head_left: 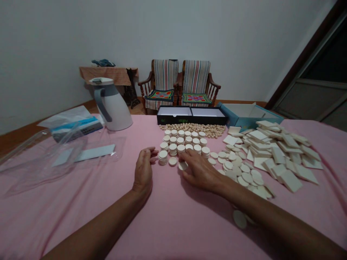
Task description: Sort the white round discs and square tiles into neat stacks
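Note:
My right hand (199, 169) pinches a pale wooden disc (183, 165) just above the pink cloth. Beside it, a disc (172, 161) lies at the front of several rows of stacked discs (180, 140). At the front left of those rows stands a taller stack (163, 157). My left hand (145, 168) rests on its edge to the left of that stack, fingers apart and curved, holding nothing. Under and beyond my right forearm spreads a loose pile of discs (237, 169).
Square wooden tiles (287, 151) are heaped at the right, with a blue box (249, 115) behind. Small wooden pieces (192, 128) lie before a black two-part box (176, 119). A jug (116, 108), a blue-and-grey box (76, 129) and clear plastic packaging (67, 148) occupy the left.

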`<state>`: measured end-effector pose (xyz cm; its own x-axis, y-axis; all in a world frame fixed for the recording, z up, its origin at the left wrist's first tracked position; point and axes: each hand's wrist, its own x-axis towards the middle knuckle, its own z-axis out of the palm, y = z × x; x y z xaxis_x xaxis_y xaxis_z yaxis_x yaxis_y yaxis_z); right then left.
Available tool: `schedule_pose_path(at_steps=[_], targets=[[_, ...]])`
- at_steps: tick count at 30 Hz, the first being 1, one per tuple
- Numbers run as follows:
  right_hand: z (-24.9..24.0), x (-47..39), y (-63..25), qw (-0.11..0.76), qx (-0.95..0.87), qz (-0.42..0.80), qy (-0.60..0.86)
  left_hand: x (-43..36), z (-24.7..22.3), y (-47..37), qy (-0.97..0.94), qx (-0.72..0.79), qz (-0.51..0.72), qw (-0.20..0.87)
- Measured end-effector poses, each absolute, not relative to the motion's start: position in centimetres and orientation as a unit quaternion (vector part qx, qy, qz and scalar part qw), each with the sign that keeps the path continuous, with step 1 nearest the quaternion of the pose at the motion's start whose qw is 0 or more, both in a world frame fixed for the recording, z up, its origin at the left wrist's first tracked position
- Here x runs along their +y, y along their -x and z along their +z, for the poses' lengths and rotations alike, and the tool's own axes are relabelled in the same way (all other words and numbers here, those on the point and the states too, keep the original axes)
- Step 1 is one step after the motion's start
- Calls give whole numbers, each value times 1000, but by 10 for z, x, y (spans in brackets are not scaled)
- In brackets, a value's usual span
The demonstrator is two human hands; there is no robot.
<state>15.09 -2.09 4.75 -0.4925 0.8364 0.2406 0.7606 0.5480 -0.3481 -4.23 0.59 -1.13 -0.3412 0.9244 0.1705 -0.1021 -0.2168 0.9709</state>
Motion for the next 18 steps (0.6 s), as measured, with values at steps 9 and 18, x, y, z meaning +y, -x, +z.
schedule_pose_path(at_steps=[9,18], targets=[[39,1,-121,209,-871,58,441,4,-9,42,-431,493,645,393],[58,-13,-185,300,-817,41,490,5,-10,42,-426,497,649,387]])
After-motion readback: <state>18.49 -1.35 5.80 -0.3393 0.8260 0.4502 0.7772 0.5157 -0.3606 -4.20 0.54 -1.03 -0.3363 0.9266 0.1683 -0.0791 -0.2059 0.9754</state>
